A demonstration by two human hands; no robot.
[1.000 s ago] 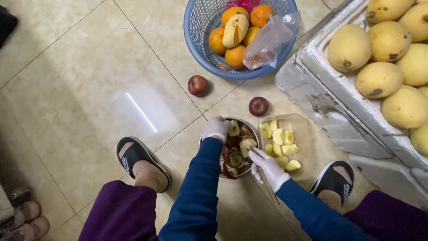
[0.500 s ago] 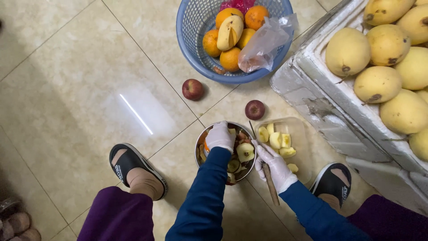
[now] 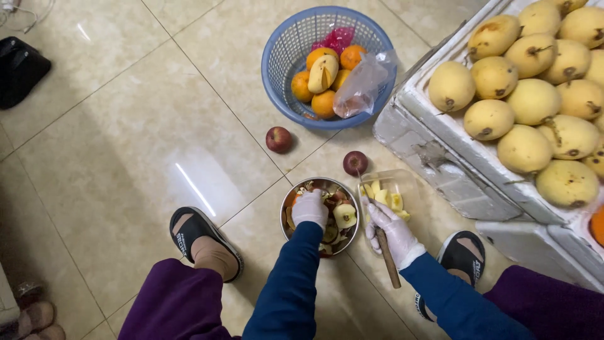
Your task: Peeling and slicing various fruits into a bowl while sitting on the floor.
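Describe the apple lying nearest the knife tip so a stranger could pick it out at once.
Start at the round blue plastic basket of oranges at the top. Just below it, two dark red apples lie on the beige tiled floor. The wanted apple is the right-hand one, beside the clear plastic tub of yellow fruit pieces; the other apple lies alone, farther left.

White foam crate (image 3: 440, 135) of yellow mangoes at right; clear plastic container (image 3: 402, 189) of fruit pieces beside it; clear plastic bag (image 3: 365, 85) in blue basket (image 3: 277, 69).
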